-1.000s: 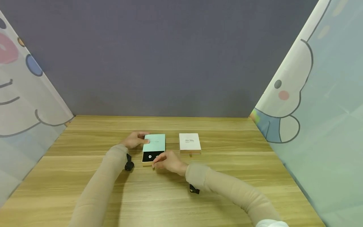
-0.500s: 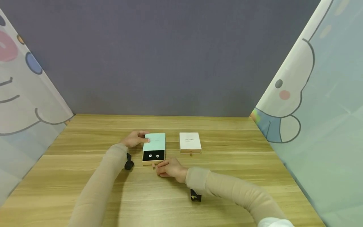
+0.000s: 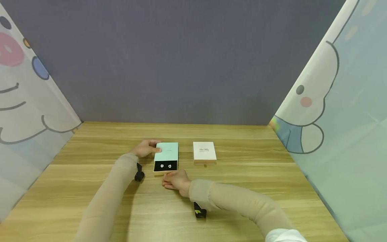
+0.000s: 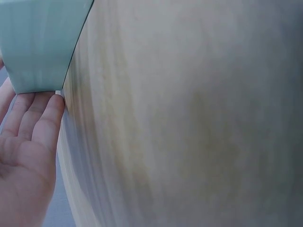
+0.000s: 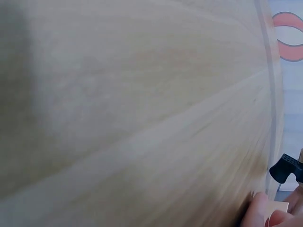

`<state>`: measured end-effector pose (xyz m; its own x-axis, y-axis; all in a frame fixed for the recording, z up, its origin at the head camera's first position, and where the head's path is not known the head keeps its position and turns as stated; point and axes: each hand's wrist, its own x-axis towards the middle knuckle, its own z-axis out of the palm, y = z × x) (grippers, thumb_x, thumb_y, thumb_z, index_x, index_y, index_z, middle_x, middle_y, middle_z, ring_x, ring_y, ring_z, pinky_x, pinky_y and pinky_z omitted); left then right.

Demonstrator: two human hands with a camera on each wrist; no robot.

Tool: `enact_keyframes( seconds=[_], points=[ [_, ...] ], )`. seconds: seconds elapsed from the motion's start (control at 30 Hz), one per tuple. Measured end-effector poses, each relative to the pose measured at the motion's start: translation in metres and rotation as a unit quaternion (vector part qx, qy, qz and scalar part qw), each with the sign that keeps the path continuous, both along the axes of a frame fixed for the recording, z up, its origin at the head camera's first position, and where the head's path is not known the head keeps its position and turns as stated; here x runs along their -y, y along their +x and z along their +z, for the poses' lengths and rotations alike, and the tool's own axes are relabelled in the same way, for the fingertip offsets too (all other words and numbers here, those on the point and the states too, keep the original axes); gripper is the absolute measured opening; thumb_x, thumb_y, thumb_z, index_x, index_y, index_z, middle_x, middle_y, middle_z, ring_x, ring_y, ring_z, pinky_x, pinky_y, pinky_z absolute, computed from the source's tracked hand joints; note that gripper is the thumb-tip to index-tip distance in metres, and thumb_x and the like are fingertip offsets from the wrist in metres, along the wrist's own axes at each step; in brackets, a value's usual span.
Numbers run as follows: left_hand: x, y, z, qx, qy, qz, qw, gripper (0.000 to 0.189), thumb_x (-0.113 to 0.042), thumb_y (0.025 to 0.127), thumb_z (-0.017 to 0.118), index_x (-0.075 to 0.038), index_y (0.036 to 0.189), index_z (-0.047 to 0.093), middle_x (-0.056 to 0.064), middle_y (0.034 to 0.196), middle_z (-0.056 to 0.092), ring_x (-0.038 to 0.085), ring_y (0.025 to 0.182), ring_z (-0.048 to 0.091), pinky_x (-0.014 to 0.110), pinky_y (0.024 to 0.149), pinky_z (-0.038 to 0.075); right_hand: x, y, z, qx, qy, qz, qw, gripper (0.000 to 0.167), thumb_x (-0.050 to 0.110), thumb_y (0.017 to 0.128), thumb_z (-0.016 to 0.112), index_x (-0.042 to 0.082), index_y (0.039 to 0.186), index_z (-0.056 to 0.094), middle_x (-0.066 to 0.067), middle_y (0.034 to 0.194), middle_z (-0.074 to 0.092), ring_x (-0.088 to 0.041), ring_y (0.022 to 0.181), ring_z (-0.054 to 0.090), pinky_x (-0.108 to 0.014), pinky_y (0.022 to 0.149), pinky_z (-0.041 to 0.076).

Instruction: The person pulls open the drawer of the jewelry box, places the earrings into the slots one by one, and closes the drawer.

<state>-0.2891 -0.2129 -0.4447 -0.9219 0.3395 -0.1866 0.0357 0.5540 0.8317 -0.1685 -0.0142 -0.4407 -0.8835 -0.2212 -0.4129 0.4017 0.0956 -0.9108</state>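
In the head view a mint-green jewelry box (image 3: 167,151) lies on the wooden table with its drawer (image 3: 158,173) partly out at the front. Two small flower-like earrings (image 3: 162,165) rest on the drawer's black lining. My left hand (image 3: 146,148) grips the box at its far left, thumb on top; the left wrist view has the fingers (image 4: 47,125) against the green sleeve's end. At the drawer's front edge, my right hand (image 3: 179,181) pinches a small pale pull tab (image 5: 279,206), seen between thumb and finger in the right wrist view.
A white box (image 3: 204,151) with dark lettering lies to the right of the green one. Behind the wooden table (image 3: 242,174) stands a dark grey panel (image 3: 181,60). Cartoon-printed cloths (image 3: 347,117) hang at both sides. Black cameras (image 3: 200,211) sit at the wrists.
My right hand draws back from the drawer's front edge to the right, then comes left again to the pull tab. The left hand keeps its grip, and both earrings now show.
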Motion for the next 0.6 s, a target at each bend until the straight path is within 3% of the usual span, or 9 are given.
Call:
enact_keyframes(
  seconds=[0.3, 0.6],
  points=[
    [-0.0005, 0.0001, 0.0006, 0.005, 0.007, 0.004, 1.0000, 0.067, -0.038, 0.082, 0.067, -0.011, 0.138, 0.042, 0.018, 0.144, 0.035, 0.038, 0.132, 0.031, 0.052, 0.108, 0.029, 0.0042, -0.0037, -0.0032, 0.007, -0.005, -0.028, 0.9996, 0.015, -0.007, 0.084, 0.059, -0.011, 0.097, 0.064, -0.023, 0.091, 0.068, -0.020, 0.076, 0.069, -0.027, 0.068, 0.057],
    [0.0010, -0.0022, -0.0016, -0.025, 0.001, -0.017, 0.9995, 0.068, -0.044, 0.082, 0.065, -0.009, 0.137, 0.044, 0.022, 0.141, 0.038, 0.040, 0.127, 0.037, 0.051, 0.104, 0.035, 0.0040, -0.0077, -0.0038, 0.009, -0.019, -0.036, 0.9991, 0.015, -0.009, 0.083, 0.058, -0.011, 0.097, 0.064, -0.023, 0.089, 0.069, -0.016, 0.071, 0.068, -0.027, 0.068, 0.057]
  ],
)
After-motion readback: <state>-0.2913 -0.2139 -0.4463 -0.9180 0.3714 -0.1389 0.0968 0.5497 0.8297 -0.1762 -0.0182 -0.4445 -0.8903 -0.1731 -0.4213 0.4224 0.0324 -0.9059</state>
